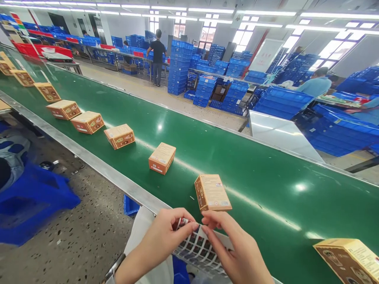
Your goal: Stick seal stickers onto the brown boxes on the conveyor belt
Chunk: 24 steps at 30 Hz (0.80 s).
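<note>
My left hand (170, 232) is closed in a pinch, thumb against fingers, with a small curled red-and-white piece (182, 222) showing between them. Close beside it, my right hand (232, 242) has its thumb and fingertips drawn together; what they hold, if anything, is too small to make out. Under both hands lies a white grid (201, 246) with small dark and red squares, perhaps a sheet or a basket; I cannot tell which. Just beyond my right fingertips a brown-and-cream printed carton (214, 192) rests on the green conveyor belt (260, 197).
More cartons (162, 157) form a line along the belt toward the far left, and another carton (351, 258) is at lower right. A metal rail (97, 169) edges the belt. Blue crates (180, 67) stand stacked beyond, near a standing person (158, 55). A blue stool (35, 197) is at left.
</note>
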### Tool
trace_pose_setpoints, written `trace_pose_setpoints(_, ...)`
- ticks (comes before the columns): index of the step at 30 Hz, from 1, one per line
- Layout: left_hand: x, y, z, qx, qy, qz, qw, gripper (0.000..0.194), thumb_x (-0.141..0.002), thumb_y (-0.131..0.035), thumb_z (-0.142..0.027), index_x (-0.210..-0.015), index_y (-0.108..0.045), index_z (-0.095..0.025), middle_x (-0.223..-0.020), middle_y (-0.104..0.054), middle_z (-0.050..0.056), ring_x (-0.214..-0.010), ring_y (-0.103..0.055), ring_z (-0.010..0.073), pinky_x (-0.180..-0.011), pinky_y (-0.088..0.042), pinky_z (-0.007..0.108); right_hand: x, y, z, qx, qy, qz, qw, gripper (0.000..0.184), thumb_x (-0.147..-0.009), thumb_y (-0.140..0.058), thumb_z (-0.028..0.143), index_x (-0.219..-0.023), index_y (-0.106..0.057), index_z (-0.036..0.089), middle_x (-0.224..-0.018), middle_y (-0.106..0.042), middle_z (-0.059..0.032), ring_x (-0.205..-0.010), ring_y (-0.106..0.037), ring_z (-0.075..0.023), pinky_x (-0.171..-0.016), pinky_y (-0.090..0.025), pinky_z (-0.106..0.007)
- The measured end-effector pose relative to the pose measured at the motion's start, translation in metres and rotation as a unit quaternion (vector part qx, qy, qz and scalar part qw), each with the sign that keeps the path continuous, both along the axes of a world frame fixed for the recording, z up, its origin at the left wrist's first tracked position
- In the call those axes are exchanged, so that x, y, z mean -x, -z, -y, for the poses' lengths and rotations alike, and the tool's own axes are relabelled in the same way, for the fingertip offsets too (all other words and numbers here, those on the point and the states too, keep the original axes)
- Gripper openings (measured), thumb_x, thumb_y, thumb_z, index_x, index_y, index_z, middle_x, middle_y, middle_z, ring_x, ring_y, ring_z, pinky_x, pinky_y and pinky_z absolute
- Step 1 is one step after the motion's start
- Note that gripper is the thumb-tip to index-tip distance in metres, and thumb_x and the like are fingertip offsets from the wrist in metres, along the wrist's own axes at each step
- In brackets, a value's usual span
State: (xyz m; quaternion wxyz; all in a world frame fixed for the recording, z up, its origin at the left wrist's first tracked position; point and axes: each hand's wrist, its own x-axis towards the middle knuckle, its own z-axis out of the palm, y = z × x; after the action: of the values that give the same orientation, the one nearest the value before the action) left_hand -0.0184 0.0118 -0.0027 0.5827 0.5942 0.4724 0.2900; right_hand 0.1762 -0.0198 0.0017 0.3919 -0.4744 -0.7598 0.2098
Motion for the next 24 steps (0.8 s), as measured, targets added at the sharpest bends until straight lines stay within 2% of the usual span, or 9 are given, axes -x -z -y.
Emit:
trace_pose_setpoints(3, -0.001, 0.001, 0.000, 0.069, 0.027, 0.064, 0.995, 0.031, -0.080, -0.062, -0.046, -0.081, -0.062, -0.015, -0.064, -0.051, -0.002, -0.059, -0.041, 0.0121, -0.054, -0.028, 0.024, -0.007, 0.005, 0.002, -0.018, 0.008, 0.018, 1.000, 0.023, -0.101, -0.053, 0.019, -0.122, -0.057, 0.029, -0.091, -0.070, 0.0016, -0.076, -0.069, -0.0144, -0.074, -0.057, -0.019)
trace_pose_setpoints(5, 0.000, 0.002, 0.000, 0.086, 0.044, 0.086, 0.992, 0.034, -0.080, -0.061, -0.050, -0.078, -0.057, -0.016, -0.065, -0.049, -0.002, -0.060, -0.039, 0.0120, -0.056, -0.027, 0.024, -0.012, 0.005, 0.001, -0.029, 0.002, 0.039, 0.999, 0.024, -0.102, -0.051, 0.019, -0.124, -0.055, 0.028, -0.091, -0.070, 0.0011, -0.077, -0.069, -0.0144, -0.073, -0.057, -0.019)
trace_pose_setpoints(7, 0.001, 0.000, 0.002, 0.065, 0.045, 0.081, 0.994, 0.037, -0.083, -0.058, -0.051, -0.073, -0.055, -0.015, -0.064, -0.046, -0.002, -0.061, -0.036, 0.0119, -0.056, -0.027, 0.024, -0.013, 0.003, 0.000, -0.054, 0.001, 0.059, 0.997, 0.020, -0.104, -0.049, 0.021, -0.122, -0.056, 0.027, -0.094, -0.070, -0.0002, -0.080, -0.070, -0.0151, -0.074, -0.057, -0.020)
trace_pose_setpoints(10, 0.001, -0.001, 0.004, 0.023, 0.031, 0.078, 0.996, 0.036, -0.086, -0.055, -0.049, -0.072, -0.057, -0.016, -0.062, -0.042, -0.003, -0.060, -0.034, 0.0116, -0.057, -0.028, 0.024, -0.009, -0.001, -0.001, -0.134, 0.023, 0.090, 0.987, 0.014, -0.107, -0.046, 0.024, -0.113, -0.059, 0.023, -0.096, -0.071, -0.0035, -0.085, -0.068, -0.0181, -0.077, -0.054, -0.026)
trace_pose_setpoints(15, -0.003, 0.002, 0.008, 0.010, 0.008, 0.076, 0.997, 0.038, -0.088, -0.055, -0.049, -0.071, -0.056, -0.016, -0.063, -0.046, -0.002, -0.061, -0.036, 0.0121, -0.057, -0.030, 0.024, -0.004, 0.003, 0.002, -0.245, 0.030, 0.190, 0.950, 0.014, -0.102, -0.053, 0.009, -0.109, -0.063, 0.015, -0.102, -0.072, -0.0095, -0.091, -0.066, -0.0221, -0.083, -0.046, -0.035)
trace_pose_setpoints(18, -0.004, 0.003, 0.009, 0.026, -0.002, 0.085, 0.996, 0.038, -0.088, -0.054, -0.051, -0.073, -0.057, -0.016, -0.065, -0.048, -0.001, -0.061, -0.038, 0.0124, -0.057, -0.031, 0.023, -0.002, 0.006, 0.005, -0.277, 0.033, 0.197, 0.940, 0.017, -0.099, -0.055, 0.005, -0.110, -0.065, 0.013, -0.104, -0.073, -0.0113, -0.093, -0.067, -0.0239, -0.087, -0.044, -0.037)
trace_pose_setpoints(21, -0.002, 0.004, 0.007, 0.023, -0.020, 0.084, 0.996, 0.038, -0.088, -0.054, -0.050, -0.071, -0.056, -0.017, -0.064, -0.045, -0.002, -0.061, -0.037, 0.0120, -0.057, -0.031, 0.023, -0.001, 0.004, 0.008, -0.223, 0.019, 0.117, 0.967, 0.016, -0.098, -0.056, 0.007, -0.101, -0.065, 0.019, -0.102, -0.073, -0.0076, -0.093, -0.068, -0.0221, -0.085, -0.049, -0.034)
trace_pose_setpoints(24, 0.003, 0.004, 0.003, 0.007, -0.036, 0.049, 0.998, 0.039, -0.087, -0.054, -0.050, -0.066, -0.050, -0.018, -0.062, -0.041, -0.003, -0.059, -0.036, 0.0119, -0.055, -0.029, 0.023, -0.002, 0.000, -0.001, -0.069, 0.055, -0.030, 0.996, 0.011, -0.100, -0.056, 0.021, -0.094, -0.065, 0.025, -0.108, -0.073, -0.0053, -0.098, -0.069, -0.0221, -0.083, -0.055, -0.032)
